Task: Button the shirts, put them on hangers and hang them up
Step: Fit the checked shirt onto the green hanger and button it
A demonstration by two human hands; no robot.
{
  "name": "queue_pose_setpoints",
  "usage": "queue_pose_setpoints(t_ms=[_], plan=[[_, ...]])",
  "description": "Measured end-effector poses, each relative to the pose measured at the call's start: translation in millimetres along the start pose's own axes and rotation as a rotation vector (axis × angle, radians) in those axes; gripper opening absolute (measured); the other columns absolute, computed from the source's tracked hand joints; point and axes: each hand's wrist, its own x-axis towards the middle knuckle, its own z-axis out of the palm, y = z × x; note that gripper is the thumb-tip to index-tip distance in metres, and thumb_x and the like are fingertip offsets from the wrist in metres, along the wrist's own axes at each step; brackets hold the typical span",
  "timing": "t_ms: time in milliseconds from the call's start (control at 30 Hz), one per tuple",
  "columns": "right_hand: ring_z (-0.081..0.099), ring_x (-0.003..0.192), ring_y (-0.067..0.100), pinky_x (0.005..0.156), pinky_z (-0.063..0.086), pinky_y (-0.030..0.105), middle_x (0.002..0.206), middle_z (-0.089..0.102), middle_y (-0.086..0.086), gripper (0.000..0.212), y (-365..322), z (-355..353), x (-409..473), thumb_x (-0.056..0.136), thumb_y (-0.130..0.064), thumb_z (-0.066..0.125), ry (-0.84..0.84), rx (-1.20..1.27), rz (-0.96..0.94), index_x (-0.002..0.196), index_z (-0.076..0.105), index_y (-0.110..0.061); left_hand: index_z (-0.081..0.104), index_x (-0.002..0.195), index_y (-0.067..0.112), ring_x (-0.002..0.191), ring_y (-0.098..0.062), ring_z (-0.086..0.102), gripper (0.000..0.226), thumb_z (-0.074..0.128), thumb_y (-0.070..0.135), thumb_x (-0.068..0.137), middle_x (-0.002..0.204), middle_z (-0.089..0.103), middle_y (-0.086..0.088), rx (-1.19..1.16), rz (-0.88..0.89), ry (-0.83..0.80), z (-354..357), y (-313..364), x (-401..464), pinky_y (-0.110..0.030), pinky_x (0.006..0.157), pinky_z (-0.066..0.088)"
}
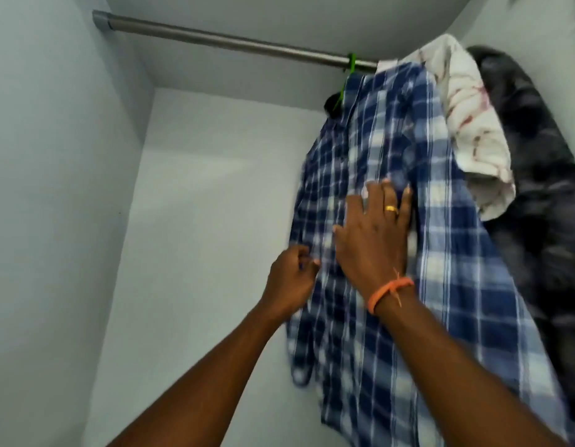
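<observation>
Head view shows a blue-and-white plaid shirt (392,221) hanging on a green hanger (345,82) from the metal closet rod (215,38), just beside a white patterned garment (466,124) and a dark one (544,204). Right hand (373,240), wearing a gold ring (391,208) and an orange wristband (387,293), lies flat with straight fingers on the shirt front. Left hand (291,279) pinches the shirt's left edge with curled fingers.

Counts — 1 rail (215,38), running 10 to 2 o'clock. 1 green hanger (347,75) hooked on it. 3 garments at 1–4 o'clock: 1 blue plaid shirt (392,156), 1 white cloth (466,124) with red marks, 1 dark garment (537,188). 2 hands — left (292,279), right (373,233). 1 ring (391,208), 1 orange wristband (389,293).
</observation>
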Motion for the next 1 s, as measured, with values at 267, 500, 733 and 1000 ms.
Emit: queue_pose_setpoints(t_ms=[267, 500, 733, 1000], plan=[[0.048, 0.125, 0.038, 0.115, 0.026, 0.059, 0.12, 0.058, 0.016, 0.033, -94, -17, -234, 0.078, -0.024, 0.08, -0.445, 0.534, 0.18, 0.106, 0.068, -0.011, 0.062, 0.119, 0.015, 0.106, -0.015, 0.062, 0.026, 0.062, 0.025, 0.095, 0.114, 0.064, 0.001, 0.161, -0.493, 0.099, -33, -98, -245, -0.031, 0.093, 0.05], [0.051, 0.124, 0.038, 0.103, 0.041, 0.047, 0.134, 0.052, 0.016, 0.045, -215, -75, -401, 0.095, -0.038, 0.061, -1.14, 0.902, 0.054, 0.128, 0.058, -0.007, 0.056, 0.131, 0.014, 0.121, -0.013, 0.055, 0.036, 0.055, 0.031, 0.099, 0.131, 0.058, 0.001, 0.443, -0.842, 0.087, -133, -112, -447, -0.023, 0.102, 0.043], [0.045, 0.13, 0.043, 0.105, 0.037, 0.059, 0.145, 0.043, 0.026, 0.071, -245, -104, -488, 0.089, -0.046, 0.066, -1.373, 0.465, -0.288, 0.143, 0.046, -0.004, 0.058, 0.128, 0.009, 0.118, -0.009, 0.053, 0.031, 0.053, 0.02, 0.1, 0.123, 0.054, 0.007, 0.488, -0.991, 0.082, -189, -86, -569, 0.007, 0.079, 0.027], [0.063, 0.066, 0.033, 0.054, 0.056, 0.038, 0.086, 0.057, 0.019, 0.03, -200, -136, -476, 0.07, 0.008, 0.075, -1.24, 0.317, -0.167, 0.095, 0.059, 0.001, 0.062, 0.117, 0.012, 0.1, -0.012, 0.061, 0.021, 0.052, 0.018, 0.099, 0.116, 0.064, -0.001, 0.326, -1.029, 0.005, -185, -64, -576, -0.006, 0.082, 0.045]])
